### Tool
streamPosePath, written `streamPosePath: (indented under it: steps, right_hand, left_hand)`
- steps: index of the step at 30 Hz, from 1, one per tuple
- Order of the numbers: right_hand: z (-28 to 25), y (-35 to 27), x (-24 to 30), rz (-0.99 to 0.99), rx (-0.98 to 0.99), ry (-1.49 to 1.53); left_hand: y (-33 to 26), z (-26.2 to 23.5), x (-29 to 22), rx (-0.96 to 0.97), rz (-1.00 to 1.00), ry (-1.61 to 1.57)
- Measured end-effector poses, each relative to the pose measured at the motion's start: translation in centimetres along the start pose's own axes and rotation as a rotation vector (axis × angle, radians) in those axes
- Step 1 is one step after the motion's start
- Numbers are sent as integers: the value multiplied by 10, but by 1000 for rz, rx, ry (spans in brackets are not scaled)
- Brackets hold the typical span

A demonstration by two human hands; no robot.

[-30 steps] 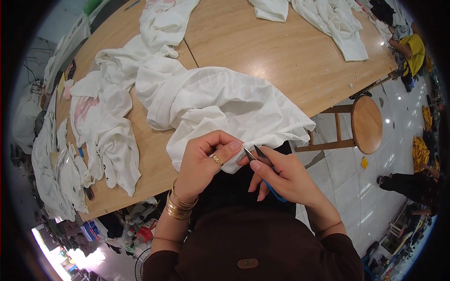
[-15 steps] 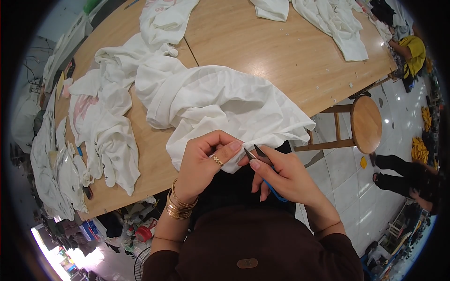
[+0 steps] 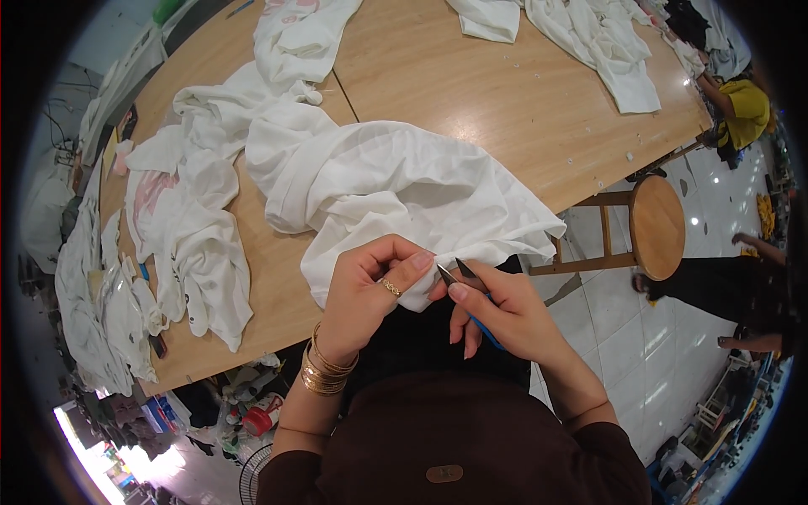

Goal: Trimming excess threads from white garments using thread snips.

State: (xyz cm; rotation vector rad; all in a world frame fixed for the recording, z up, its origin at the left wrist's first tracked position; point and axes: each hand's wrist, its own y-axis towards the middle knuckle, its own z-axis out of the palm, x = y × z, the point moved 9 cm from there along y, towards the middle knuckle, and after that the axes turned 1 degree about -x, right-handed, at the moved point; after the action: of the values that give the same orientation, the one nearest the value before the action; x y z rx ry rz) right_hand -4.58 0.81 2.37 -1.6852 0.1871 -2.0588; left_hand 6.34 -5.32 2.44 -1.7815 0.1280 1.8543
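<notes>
A white garment (image 3: pixel 396 172) lies bunched on the wooden table, its near edge hanging over the front. My left hand (image 3: pixel 379 282) pinches that edge between thumb and forefinger. My right hand (image 3: pixel 509 307) is closed around thread snips (image 3: pixel 473 279) with dark blades and a blue handle. The two blade tips stand apart and point at the cloth by my left fingertips. Whether a thread lies between them is too small to tell.
More white garments lie at the table's left (image 3: pixel 206 244) and far right (image 3: pixel 598 50). A round wooden stool (image 3: pixel 657 227) stands right of the table (image 3: pixel 421 80). One person in yellow (image 3: pixel 745 109) sits at the far right; another in dark trousers (image 3: pixel 715 290) is nearer.
The person in dark trousers at the right has taken a step, the legs shifting position. My hands, the snips and the garment have barely moved.
</notes>
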Motion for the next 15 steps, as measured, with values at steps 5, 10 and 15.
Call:
streamPosePath:
  steps: [5, 10, 15]
  right_hand:
    - [-1, -1, 10, -18, -39, -145]
    - [-3, -2, 8, -16, -48, -177]
    - [-3, -2, 7, -21, -57, -172]
  left_hand:
    - [-1, -1, 1, -11, -7, 3]
    - [-1, 0, 2, -1, -9, -23]
    - [0, 0, 1, -2, 5, -3]
